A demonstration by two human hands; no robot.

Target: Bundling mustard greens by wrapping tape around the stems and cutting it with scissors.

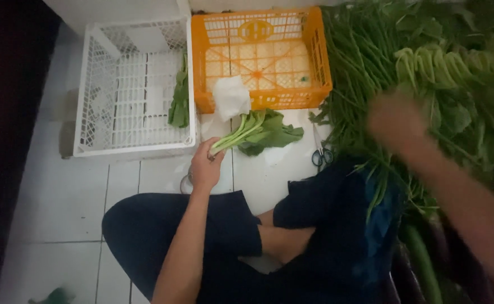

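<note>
My left hand (206,165) grips a bunch of leafy greens (261,130) by the pale stems, with the leaves lying out to the right over the white tiled floor. My right hand (396,121) is blurred with motion and reaches out over the big heap of leafy greens and long beans (427,73) on the right. I cannot tell whether it holds anything. I sit cross-legged on the floor in dark shorts.
A white plastic crate (131,87) with a few greens (179,95) inside stands at the back left. An orange crate (261,56) stands beside it, a white cloth (231,97) draped over its front edge. Blue-handled scissors (321,152) lie by the heap.
</note>
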